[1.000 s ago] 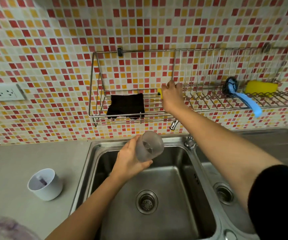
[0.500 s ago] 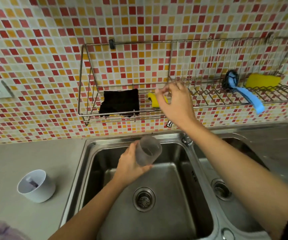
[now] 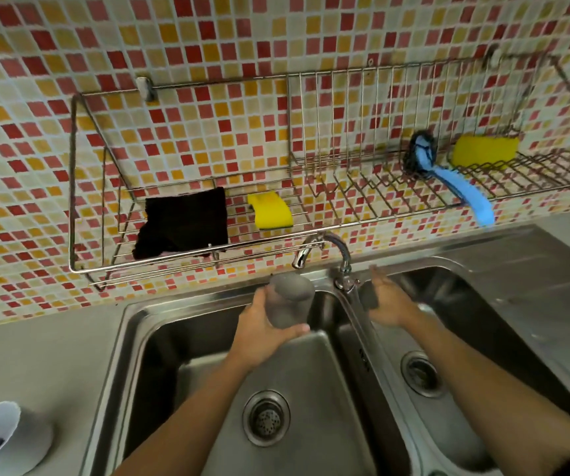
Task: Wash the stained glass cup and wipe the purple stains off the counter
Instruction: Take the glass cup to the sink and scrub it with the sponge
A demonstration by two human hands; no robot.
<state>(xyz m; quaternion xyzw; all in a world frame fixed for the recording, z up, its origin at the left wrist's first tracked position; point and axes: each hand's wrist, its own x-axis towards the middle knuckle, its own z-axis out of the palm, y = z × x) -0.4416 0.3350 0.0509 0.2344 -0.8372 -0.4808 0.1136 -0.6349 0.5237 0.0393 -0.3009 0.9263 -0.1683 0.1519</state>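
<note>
Glass cup (image 3: 290, 300) stays gripped; right hand (image 3: 388, 304) dropped beside faucet (image 3: 340, 259).

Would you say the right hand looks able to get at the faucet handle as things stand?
Probably yes: the right hand is open, empty, just beside the faucet, with nothing visible between them.

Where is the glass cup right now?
In the head view, the glass cup is held in the left hand over the left sink basin, just below the faucet spout.
</note>
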